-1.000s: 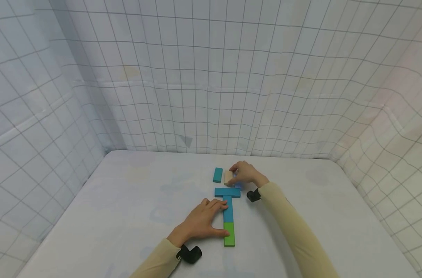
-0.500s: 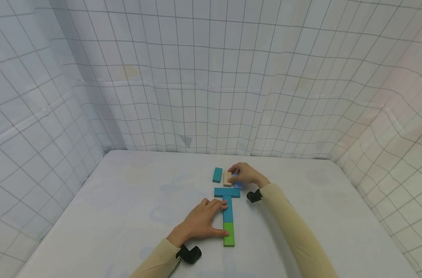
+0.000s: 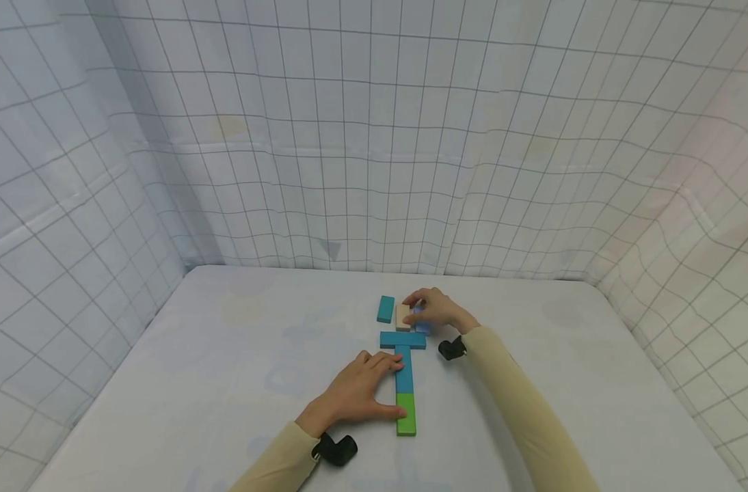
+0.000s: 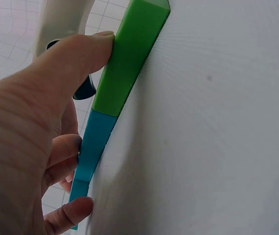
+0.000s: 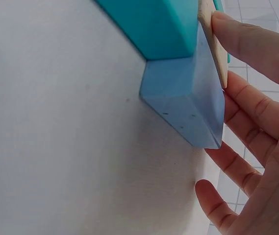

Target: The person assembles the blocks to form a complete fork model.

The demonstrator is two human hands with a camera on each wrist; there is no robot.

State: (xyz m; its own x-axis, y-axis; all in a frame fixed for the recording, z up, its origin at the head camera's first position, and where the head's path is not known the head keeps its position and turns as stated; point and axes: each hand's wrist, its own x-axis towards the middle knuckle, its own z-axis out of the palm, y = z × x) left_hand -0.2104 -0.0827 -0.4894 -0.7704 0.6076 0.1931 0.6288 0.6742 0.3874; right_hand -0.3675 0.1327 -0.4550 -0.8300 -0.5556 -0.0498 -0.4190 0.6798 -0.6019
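Left hand (image 3: 357, 389) is resting wide on the white worktop (image 3: 226, 383), touching the lengthwise blue rectangular block (image 3: 405, 379) and adjoining green rectangular block (image 3: 406, 427); right hand (image 3: 434, 307) is pinching the beige wooden block (image 3: 401, 314), which is lying between the light-blue block (image 5: 171, 78) and teal block (image 3: 385, 309).

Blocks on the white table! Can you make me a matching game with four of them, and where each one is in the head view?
Things:
1. green block
2. pale wooden block
3. small teal block
4. light blue block

Places:
A. left end of the far row
B. right end of the far row
C. nearest the person, by the thumb of the left hand
D. middle of the far row

Right pairs: 1-C, 2-D, 3-A, 4-B
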